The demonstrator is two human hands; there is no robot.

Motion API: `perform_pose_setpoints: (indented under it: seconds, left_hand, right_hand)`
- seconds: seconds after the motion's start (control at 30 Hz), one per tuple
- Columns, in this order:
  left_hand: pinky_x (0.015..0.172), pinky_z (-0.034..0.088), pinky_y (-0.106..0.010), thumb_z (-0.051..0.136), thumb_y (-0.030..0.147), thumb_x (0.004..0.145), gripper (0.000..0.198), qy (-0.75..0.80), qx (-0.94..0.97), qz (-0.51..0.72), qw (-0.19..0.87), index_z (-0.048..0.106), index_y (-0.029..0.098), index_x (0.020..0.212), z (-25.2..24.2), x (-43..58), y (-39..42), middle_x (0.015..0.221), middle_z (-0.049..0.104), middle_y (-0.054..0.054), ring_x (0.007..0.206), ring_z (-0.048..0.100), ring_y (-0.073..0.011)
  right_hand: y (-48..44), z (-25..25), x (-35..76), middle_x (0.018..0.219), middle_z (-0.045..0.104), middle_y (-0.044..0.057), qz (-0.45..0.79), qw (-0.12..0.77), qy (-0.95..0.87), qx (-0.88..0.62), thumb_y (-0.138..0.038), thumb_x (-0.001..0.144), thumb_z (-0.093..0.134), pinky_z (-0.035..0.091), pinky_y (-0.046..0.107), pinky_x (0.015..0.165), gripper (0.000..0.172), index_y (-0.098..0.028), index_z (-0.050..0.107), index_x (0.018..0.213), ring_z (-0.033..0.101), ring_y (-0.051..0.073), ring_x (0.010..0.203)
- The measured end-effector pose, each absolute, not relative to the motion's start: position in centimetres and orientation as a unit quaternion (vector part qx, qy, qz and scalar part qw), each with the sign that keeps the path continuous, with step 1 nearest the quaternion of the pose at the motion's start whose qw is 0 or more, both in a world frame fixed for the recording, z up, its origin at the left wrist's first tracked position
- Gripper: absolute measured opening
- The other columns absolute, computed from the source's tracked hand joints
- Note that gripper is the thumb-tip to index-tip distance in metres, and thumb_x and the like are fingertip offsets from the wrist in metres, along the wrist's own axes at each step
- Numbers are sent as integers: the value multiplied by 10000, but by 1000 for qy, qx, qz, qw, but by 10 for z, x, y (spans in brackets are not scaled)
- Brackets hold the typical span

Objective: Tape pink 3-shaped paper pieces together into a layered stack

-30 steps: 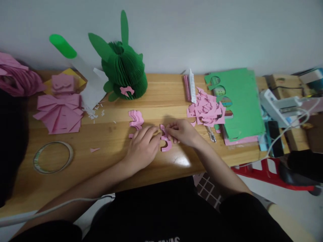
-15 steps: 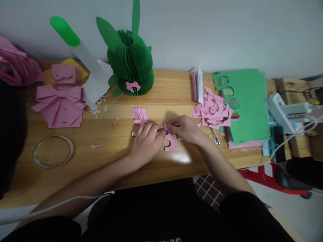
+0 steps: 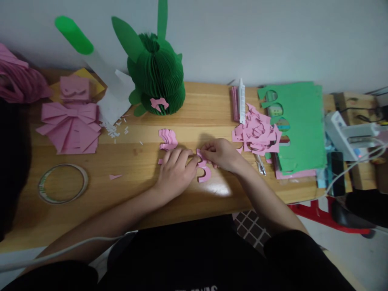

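My left hand (image 3: 175, 171) and my right hand (image 3: 222, 154) meet at the middle of the wooden table (image 3: 136, 194). Both pinch a small pink paper cut-out (image 3: 203, 168) with hooked, curved ends that lies between their fingertips. A small stack of similar pink curved pieces (image 3: 167, 138) lies just behind my left hand. A tiny pink scrap (image 3: 115, 176) rests on the wood to the left.
A green honeycomb paper figure (image 3: 156, 76) stands at the back by the wall. Pink folded paper (image 3: 71, 126) and a tape ring (image 3: 63, 182) lie left. Pink offcuts (image 3: 257, 131), green sheets (image 3: 295, 125), glue sticks (image 3: 238, 103) and a pen (image 3: 260, 164) lie right.
The hands stay on the pink cut-out with only slight finger shifts. The view has tilted a little, shifting everything slightly in frame.
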State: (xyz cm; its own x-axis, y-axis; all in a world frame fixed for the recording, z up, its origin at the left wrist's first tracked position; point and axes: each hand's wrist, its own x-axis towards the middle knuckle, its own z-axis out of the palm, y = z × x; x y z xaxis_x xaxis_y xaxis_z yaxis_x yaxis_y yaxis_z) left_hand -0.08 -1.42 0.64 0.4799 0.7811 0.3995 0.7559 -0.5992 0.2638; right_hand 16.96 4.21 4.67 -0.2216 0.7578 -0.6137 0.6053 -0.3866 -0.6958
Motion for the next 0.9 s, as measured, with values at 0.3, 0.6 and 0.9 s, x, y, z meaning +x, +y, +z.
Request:
perform_pose_setpoints:
  seconds: [0.3, 0.6, 0.9]
  left_hand:
    - [766, 394, -365, 607, 207, 895, 108, 446, 861, 245, 21, 685, 176, 964, 8, -1, -14, 930, 667, -78, 880, 554, -242]
    - [781, 397, -376, 593, 204, 904, 135, 447, 862, 241, 11, 696, 180, 988, 6, 0, -14, 945, 661, -95, 901, 556, -253]
    - [791, 404, -377, 597, 211, 905, 152, 444, 865, 235, 8, 709, 174, 1001, 5, -1, -15, 934, 660, -98, 898, 555, -250]
  right_hand:
    - [41, 43, 173, 499, 560, -50, 587, 90, -523, -612, -125, 820, 602, 350, 166, 360, 171, -139, 608, 649, 453, 43, 364]
    - [41, 43, 171, 497, 554, -51, 581, 94, -521, -618, -131, 823, 612, 333, 175, 365, 177, -141, 602, 647, 444, 43, 357]
    - [36, 43, 176, 585, 612, -18, 426, 79, -663, -611, -233, 812, 675, 344, 228, 533, 106, -153, 638, 752, 518, 101, 517]
